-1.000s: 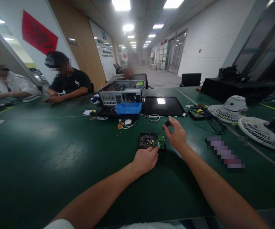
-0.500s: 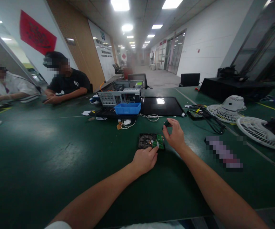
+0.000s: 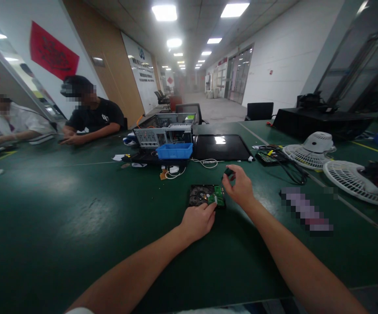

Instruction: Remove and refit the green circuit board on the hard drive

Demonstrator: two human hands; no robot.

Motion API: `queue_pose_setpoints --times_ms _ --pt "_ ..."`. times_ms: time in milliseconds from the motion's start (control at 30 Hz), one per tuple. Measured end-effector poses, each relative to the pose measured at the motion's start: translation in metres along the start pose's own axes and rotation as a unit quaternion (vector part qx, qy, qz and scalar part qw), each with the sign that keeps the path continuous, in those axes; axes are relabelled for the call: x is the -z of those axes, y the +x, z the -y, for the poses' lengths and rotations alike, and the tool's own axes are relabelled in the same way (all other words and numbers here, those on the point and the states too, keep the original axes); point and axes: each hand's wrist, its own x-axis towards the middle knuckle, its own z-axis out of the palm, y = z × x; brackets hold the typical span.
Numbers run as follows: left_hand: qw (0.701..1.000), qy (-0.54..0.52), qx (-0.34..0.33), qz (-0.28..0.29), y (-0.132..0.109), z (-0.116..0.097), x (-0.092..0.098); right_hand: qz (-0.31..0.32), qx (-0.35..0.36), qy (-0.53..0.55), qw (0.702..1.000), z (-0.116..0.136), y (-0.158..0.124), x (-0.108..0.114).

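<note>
A hard drive (image 3: 199, 195) lies flat on the green table in front of me, its green circuit board on the right side facing up. At its near edge is my left hand (image 3: 198, 221), fingers curled down and touching the drive and board; part of the near edge is hidden under them. My right hand (image 3: 240, 185) is raised just right of the drive, thumb and fingers pinched round a small dark object (image 3: 228, 172). Its kind is unclear, since the fingers cover most of it.
Beyond the drive stand an open computer case (image 3: 156, 132), a blue tray (image 3: 175, 151) and a flat black screen panel (image 3: 223, 148). White fan parts (image 3: 355, 181) and dark cables (image 3: 295, 174) lie at right. A blurred-out item (image 3: 307, 209) is nearer. Two people sit at far left.
Both hands keep nearly the same pose, the left on the hard drive and the right pinching the small dark object. The view has shifted very slightly.
</note>
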Motion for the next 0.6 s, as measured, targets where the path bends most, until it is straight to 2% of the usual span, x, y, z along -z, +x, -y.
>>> queue_pose_setpoints --times_ms 233,433,600 --pt "1.000 0.004 0.003 -0.003 0.000 0.000 -0.002 -0.003 -0.006 -0.019 1.000 0.001 0.000 -0.002" --pt "1.000 0.006 -0.003 -0.010 0.000 0.000 0.001 0.013 -0.003 0.009 1.000 0.002 -0.002 -0.003" --pt "1.000 0.003 -0.007 -0.010 -0.001 0.001 0.000 -0.007 -0.026 0.049 0.998 0.000 -0.006 -0.011"
